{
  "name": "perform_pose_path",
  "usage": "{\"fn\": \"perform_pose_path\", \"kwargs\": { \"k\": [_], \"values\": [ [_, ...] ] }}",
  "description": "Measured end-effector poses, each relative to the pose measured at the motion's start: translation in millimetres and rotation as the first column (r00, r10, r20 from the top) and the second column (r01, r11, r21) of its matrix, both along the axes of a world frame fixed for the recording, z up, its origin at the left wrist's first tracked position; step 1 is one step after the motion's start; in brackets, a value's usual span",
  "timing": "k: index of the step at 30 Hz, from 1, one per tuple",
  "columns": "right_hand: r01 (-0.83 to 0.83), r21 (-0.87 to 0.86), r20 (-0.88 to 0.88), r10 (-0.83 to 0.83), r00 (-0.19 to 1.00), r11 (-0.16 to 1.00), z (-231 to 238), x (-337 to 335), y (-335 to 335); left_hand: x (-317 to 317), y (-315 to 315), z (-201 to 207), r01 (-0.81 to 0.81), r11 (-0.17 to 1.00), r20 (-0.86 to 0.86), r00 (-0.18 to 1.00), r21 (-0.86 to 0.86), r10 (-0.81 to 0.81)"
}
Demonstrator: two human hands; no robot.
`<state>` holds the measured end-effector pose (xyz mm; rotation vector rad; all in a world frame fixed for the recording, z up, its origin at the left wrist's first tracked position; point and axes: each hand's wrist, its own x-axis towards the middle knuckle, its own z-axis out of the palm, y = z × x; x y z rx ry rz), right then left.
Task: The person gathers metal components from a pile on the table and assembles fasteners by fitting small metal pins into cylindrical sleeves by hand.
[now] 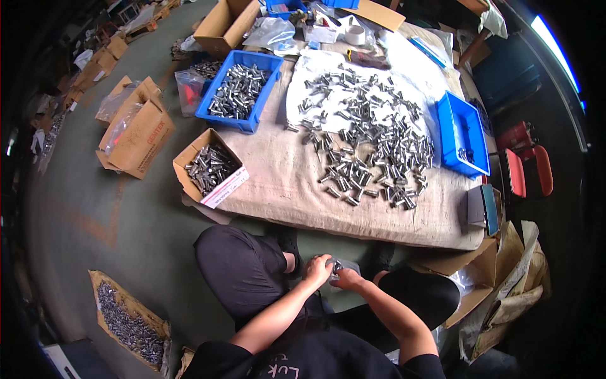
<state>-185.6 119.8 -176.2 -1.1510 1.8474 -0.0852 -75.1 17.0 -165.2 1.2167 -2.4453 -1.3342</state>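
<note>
Metal pieces (336,268) show in a small clear plastic bag (346,263) between the person's knees, just short of the bench (265,202). The left hand (317,271) is closed on the bag's left side; the right hand (347,278) grips it from the right, fingers curled — exactly how many pieces it contains I cannot tell. Beyond, on the cloth-covered bench, many shiny cylindrical parts (369,129) lie scattered, partly over a white sheet (404,63). Near the bench's left corner stands an open cardboard box (225,191) full of similar parts, with a filled blue bin (247,122) behind it. Another blue bin (459,129), holding only a few parts, stands at the right edge. Farther out, on the floor — left of the bench — sit an open carton (150,148) and, nearer the person, a long tray (165,328) of small metal bits.
</note>
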Motion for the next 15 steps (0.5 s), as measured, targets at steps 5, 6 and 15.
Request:
{"fn": "perform_pose_path", "kwargs": {
  "k": [5, 6, 15],
  "values": [
    [0.01, -0.021, 0.175, -0.006, 0.985, 1.0, 118, -30, -19, -35, -93, 101, -0.162, 0.975, -0.556, 0.83, -0.151, 0.052],
    [0.031, -0.048, 0.178, -0.022, 0.984, 0.998, 132, -37, -19, -50, -123, 118, -0.233, 0.951, -0.56, 0.824, -0.203, 0.083],
    [-0.004, -0.24, 0.173, 0.047, 0.984, 0.971, 171, -71, -35, -134, -295, 109, -0.101, 0.811, -0.023, 0.994, -0.577, 0.107]
  ]
}}
